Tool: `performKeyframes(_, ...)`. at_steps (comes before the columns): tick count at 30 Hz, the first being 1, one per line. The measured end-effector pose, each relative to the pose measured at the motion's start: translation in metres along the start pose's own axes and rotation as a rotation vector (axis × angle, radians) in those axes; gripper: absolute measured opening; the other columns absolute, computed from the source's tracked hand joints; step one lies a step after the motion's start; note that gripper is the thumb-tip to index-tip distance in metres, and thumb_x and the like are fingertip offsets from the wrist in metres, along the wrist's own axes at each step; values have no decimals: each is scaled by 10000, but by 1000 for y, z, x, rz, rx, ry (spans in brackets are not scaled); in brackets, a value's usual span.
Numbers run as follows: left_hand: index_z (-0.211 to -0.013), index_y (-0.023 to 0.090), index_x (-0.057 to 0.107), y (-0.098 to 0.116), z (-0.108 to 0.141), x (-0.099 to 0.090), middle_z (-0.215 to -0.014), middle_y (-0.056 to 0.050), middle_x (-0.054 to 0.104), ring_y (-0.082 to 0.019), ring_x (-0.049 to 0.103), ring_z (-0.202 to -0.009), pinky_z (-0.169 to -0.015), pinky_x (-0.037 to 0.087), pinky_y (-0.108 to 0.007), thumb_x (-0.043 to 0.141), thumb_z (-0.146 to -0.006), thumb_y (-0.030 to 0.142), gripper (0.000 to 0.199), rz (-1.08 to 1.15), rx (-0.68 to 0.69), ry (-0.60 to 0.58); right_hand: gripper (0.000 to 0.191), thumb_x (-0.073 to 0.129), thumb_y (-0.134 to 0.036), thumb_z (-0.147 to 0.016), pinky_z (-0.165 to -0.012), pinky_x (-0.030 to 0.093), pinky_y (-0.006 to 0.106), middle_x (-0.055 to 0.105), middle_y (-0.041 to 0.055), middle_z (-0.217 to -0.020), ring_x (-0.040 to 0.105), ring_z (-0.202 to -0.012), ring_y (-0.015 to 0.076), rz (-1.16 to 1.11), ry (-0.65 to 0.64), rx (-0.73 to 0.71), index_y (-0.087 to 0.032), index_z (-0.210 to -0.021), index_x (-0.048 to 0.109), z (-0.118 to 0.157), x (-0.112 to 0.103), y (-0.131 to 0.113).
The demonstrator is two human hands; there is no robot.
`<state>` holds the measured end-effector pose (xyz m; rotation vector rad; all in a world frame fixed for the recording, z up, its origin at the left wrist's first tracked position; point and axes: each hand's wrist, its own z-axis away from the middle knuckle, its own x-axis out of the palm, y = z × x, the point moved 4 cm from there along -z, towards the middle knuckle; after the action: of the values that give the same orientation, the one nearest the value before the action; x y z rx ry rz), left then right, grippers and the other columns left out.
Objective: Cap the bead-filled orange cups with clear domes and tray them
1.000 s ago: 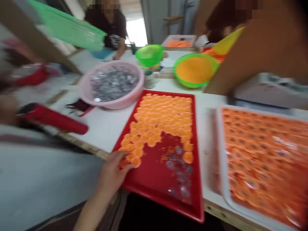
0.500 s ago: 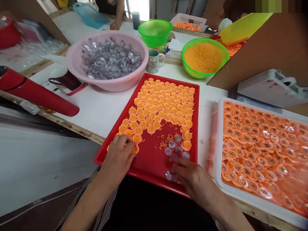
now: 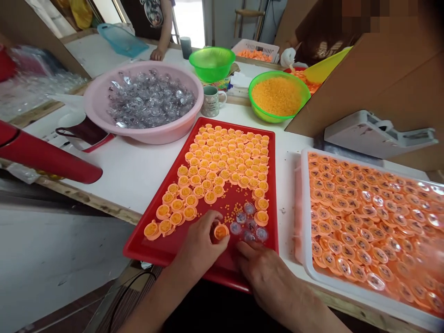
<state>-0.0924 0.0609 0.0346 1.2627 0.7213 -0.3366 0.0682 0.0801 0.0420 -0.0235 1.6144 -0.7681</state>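
My left hand (image 3: 201,240) pinches a small orange cup (image 3: 221,231) with yellow bits inside, above the front part of a red tray (image 3: 194,256). Many similar filled orange cups (image 3: 227,152) cover the tray's far part and left side. Clear round lids (image 3: 250,225) lie at the tray's right front, beside scattered yellow bits (image 3: 234,210). My right hand (image 3: 258,263) is low over the tray's front, just nearer than the lids, its fingers bent and pressed together; their tips and anything between them are hidden.
A pink basin (image 3: 95,111) of clear lids stands back left, near a mug (image 3: 210,104) and a red cylinder (image 3: 69,162). A green bowl (image 3: 277,97) holds yellow bits. At right, a white-rimmed tray (image 3: 305,222) holds lidded orange cups. Another person's hand (image 3: 157,54) rests on the far table.
My left hand has moved right from the cups at the tray's left and now holds one orange cup. My right hand has shifted slightly left, closer to it. The camera view has shifted.
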Motion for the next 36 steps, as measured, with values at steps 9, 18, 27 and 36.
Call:
performKeyframes(9,-1010,207,644,-10,-8,-5,-895,-18,701,-207,671,-852,-722,550,-309,749,-702,267,331,434,-228,6,187,476,-77,-900,-625,510,284,637,52,-772,589,-672,164,-386,176,189,-163,-837,629,-17,4,22)
performKeyframes(18,-1019,203,647,-2,-6,3,-927,-25,700,-193,664,-880,-816,579,-344,713,-796,304,254,785,-355,-235,211,670,-380,-870,-515,490,226,625,-19,-694,591,-560,107,-1415,198,509,-187,-953,646,-15,4,44)
performKeyframes(27,-983,193,659,0,-7,9,-921,-26,691,-188,649,-890,-759,576,-299,748,-785,300,242,922,-366,-326,138,661,-316,-902,-480,492,194,637,-23,-688,592,-515,88,-1568,306,456,-198,-951,609,-18,6,41)
performKeyframes(36,-1018,181,671,13,-6,16,-875,-12,685,-143,616,-778,-713,519,-241,687,-838,287,209,838,-291,-357,181,745,-349,-829,-470,490,180,643,-21,-683,584,-510,78,-1440,297,554,-196,-876,661,-17,7,48)
